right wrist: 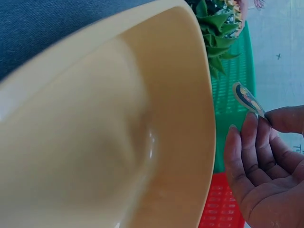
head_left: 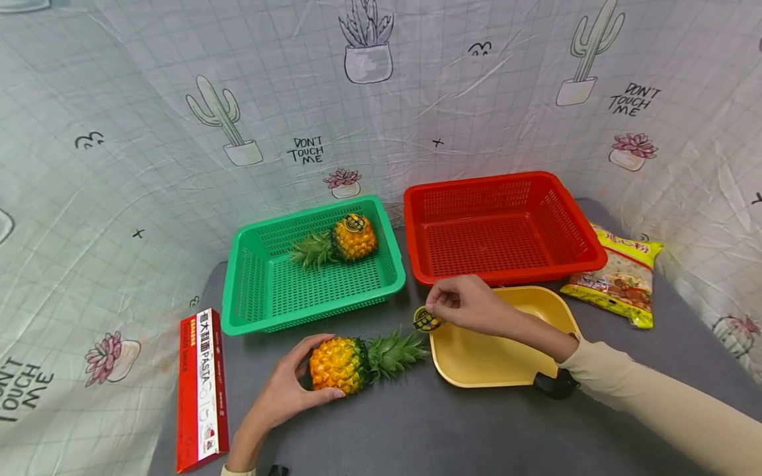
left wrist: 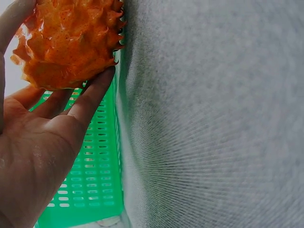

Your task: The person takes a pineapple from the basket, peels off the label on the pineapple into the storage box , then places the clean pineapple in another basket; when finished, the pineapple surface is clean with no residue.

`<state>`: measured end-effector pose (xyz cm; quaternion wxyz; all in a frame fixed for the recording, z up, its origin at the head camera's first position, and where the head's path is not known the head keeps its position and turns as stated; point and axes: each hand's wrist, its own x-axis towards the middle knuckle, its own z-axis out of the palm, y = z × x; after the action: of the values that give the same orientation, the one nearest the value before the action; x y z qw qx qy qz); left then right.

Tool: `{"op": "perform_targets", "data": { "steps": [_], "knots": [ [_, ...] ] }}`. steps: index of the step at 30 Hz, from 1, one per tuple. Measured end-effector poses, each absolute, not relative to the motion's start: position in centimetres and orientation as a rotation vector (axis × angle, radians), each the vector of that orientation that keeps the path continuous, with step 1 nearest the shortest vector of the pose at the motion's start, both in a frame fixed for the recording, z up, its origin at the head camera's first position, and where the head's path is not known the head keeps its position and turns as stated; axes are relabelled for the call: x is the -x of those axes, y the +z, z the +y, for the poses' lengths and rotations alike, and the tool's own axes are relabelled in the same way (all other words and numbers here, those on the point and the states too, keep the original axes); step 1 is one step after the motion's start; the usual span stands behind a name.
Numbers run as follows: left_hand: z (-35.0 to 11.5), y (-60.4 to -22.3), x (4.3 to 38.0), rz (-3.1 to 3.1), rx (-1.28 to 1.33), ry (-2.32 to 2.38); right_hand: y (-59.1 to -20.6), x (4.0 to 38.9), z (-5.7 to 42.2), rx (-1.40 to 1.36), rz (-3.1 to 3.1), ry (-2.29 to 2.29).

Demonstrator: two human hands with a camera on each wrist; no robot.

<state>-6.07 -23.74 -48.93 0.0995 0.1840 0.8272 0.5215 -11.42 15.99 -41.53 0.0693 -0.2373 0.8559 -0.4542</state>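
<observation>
My left hand [head_left: 284,391] holds an orange-yellow pineapple [head_left: 335,365] by its body as it lies on the grey table, leafy crown to the right. In the left wrist view, the fingers are curled around the spiky fruit [left wrist: 71,45]. Between thumb and fingertips, my right hand [head_left: 473,305] pinches a round black-and-yellow sticker [head_left: 425,320] over the left rim of the yellow basin [head_left: 443,367]. The right wrist view shows this sticker [right wrist: 247,98] edge-on, raised from the fingertips. A second pineapple [head_left: 356,239], bearing a similar sticker, lies inside the green basket [head_left: 315,316].
A red basket [head_left: 506,274] stands behind the yellow basin. To its right lies a yellow noodle packet [head_left: 622,274], partly behind the red basket. On the far left is a red-and-white pasta box [head_left: 202,390]. A patterned cloth [head_left: 369,112] hangs around the table.
</observation>
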Motion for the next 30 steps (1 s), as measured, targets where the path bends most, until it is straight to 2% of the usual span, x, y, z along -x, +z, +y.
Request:
{"op": "perform_targets", "data": {
  "steps": [30],
  "knots": [
    [-23.8,-49.0,6.1,2.438,-0.574,1.562,-44.1,11.0,19.8,0.586,2.591,-1.348]
  ]
}}
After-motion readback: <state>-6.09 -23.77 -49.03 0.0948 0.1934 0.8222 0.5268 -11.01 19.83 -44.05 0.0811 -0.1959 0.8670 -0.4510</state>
